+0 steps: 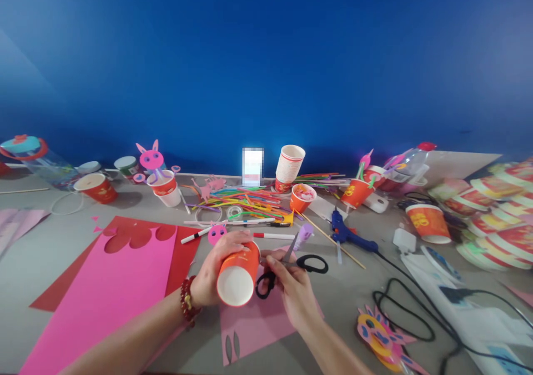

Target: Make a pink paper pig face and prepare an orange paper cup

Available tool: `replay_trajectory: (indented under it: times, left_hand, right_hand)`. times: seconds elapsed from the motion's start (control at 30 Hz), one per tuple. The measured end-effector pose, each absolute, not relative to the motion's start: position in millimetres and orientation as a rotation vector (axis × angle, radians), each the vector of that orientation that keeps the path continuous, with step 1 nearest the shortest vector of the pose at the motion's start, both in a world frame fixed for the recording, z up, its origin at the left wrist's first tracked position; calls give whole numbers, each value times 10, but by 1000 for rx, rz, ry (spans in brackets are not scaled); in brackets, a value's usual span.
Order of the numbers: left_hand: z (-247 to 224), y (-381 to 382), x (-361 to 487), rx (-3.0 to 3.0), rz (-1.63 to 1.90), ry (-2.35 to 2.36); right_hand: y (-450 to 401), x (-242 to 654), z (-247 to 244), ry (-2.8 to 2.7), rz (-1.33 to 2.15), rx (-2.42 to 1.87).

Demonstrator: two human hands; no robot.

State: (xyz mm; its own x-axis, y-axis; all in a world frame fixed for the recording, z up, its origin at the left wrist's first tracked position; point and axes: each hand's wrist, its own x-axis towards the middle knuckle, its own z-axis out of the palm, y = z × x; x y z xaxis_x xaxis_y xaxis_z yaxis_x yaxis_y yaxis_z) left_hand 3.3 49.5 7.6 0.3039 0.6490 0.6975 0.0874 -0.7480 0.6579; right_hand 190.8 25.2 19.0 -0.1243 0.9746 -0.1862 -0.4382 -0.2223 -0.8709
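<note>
An orange-red paper cup [245, 259] is held on its side by my left hand [216, 266], its white round end tilted toward me. My right hand [291, 286] grips black-handled scissors [268, 280] near the blades, just right of the cup. The blades are parted; one points up and away, and the other reaches toward the cup's side. Beneath both hands lies light pink paper [254, 330] with two slender oval holes. A small pink animal face [217, 233] shows just beyond my left hand.
Pink sheet [137, 286] and red sheets lie left. Colourful pipe cleaners [245, 200], stacked cups [290, 164] and a bunny-topped cup [162, 183] stand behind. A blue glue gun [350, 236], its black cord [400, 303] and a power strip [449, 303] are at the right.
</note>
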Motion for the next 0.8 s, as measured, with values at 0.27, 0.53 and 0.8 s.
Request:
replay_trajectory:
  times: [0.27,0.53,0.8]
  left_hand:
    - [170,447,79,1738,1351,769]
    - [63,483,17,1964,1434,624]
    - [101,507,-67,2317,1305,573]
  right_hand:
    - [221,1945,274,-990,1466,-955]
    - [219,1965,262,-952,1534,-964]
    - [243,1977,273,-968,1583,-985]
